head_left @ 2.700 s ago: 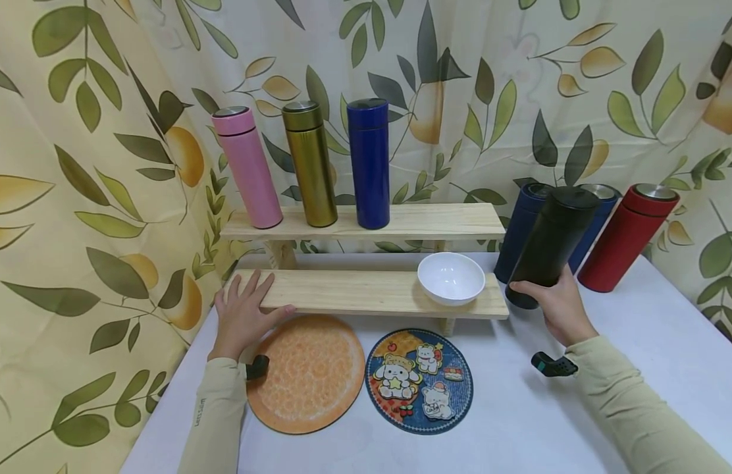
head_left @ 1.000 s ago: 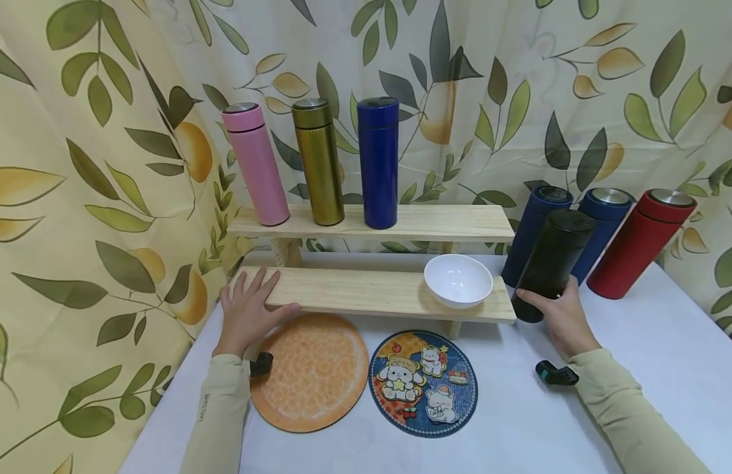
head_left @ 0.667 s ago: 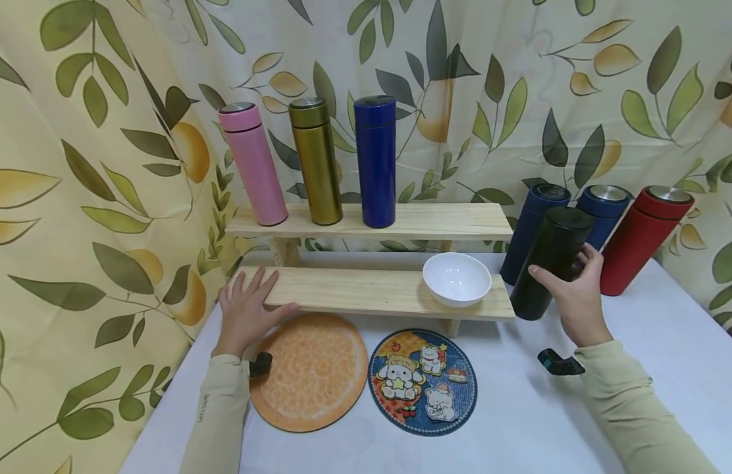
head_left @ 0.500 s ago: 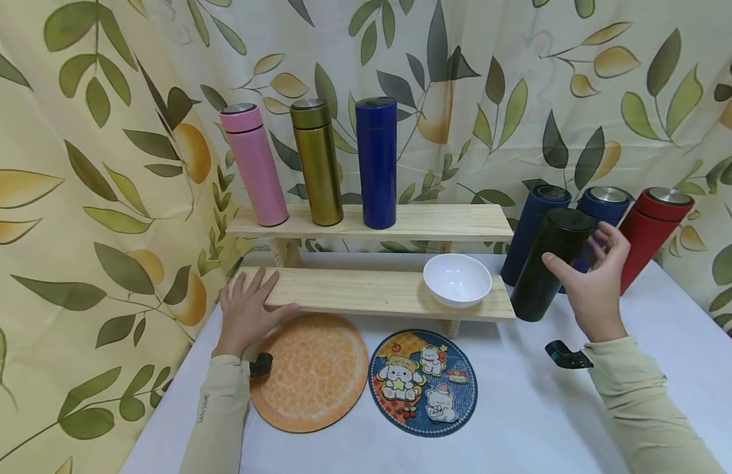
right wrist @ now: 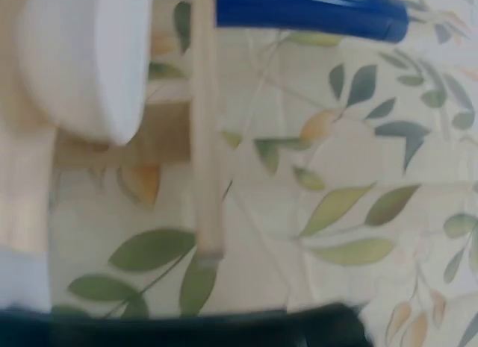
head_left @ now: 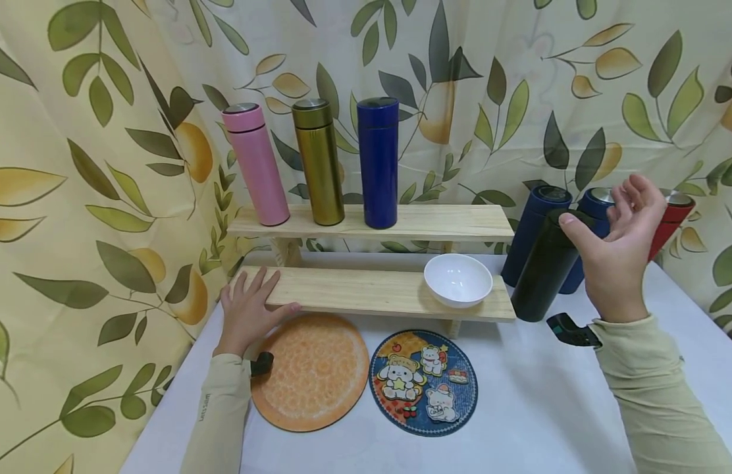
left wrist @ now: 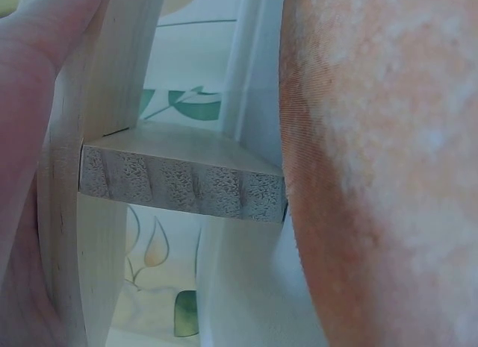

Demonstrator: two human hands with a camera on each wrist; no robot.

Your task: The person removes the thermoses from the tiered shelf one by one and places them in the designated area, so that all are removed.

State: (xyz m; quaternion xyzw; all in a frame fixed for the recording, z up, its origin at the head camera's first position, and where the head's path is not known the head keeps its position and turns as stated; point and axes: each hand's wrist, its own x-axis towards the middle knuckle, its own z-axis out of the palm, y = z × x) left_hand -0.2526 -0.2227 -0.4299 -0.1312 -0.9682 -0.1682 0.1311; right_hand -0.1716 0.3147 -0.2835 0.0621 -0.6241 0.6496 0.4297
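My left hand (head_left: 264, 297) lies flat on the left end of the lower wooden shelf (head_left: 366, 291), fingers straight; the left wrist view shows the shelf's edge (left wrist: 179, 184) close up. A black flask (head_left: 546, 268) stands upright on the white table (head_left: 520, 408), just right of the shelf's end. My right hand (head_left: 603, 217) hovers beside the flask's top, fingers loosely spread, holding nothing. A white bowl (head_left: 457, 280) sits on the shelf's right end and also shows, blurred, in the right wrist view (right wrist: 82, 56).
Pink (head_left: 256, 164), gold (head_left: 318, 161) and blue (head_left: 378, 161) flasks stand on the upper shelf (head_left: 449, 222). Two dark blue flasks (head_left: 532, 230) and a red one (head_left: 668, 220) stand behind the black one. An orange mat (head_left: 309, 372) and a cartoon mat (head_left: 424, 382) lie in front.
My right hand set the black flask down by the shelf's end, let go and rose up and to the right. The left hand stayed on the shelf.
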